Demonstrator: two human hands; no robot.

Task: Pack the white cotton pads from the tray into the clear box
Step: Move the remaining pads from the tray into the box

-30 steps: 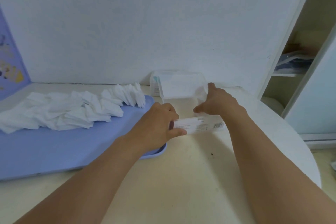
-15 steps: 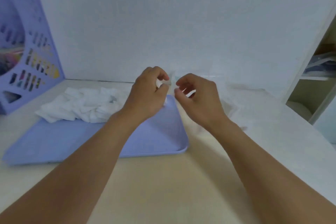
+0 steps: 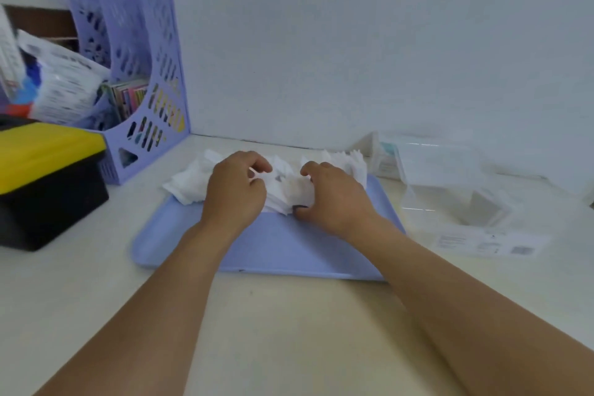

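A heap of white cotton pads [image 3: 189, 182] lies along the far side of a pale blue tray [image 3: 273, 247]. My left hand [image 3: 236, 191] and my right hand [image 3: 331, 194] are both in the heap with curled fingers, gripping a bunch of pads between them. The clear box [image 3: 450, 193] stands open on the table to the right of the tray, its lid tilted up behind it. I cannot tell whether any pads lie inside it.
A lilac file rack [image 3: 141, 83] with papers stands at the back left. In front of it sits a black bin with a yellow lid [image 3: 41, 183]. A small white packet [image 3: 382, 159] leans behind the box. The cream table [image 3: 283, 331] runs toward me.
Both hands left the clear box, swung left over the tray and dropped into the pad heap. The view turned left, so the file rack and bin came into sight.
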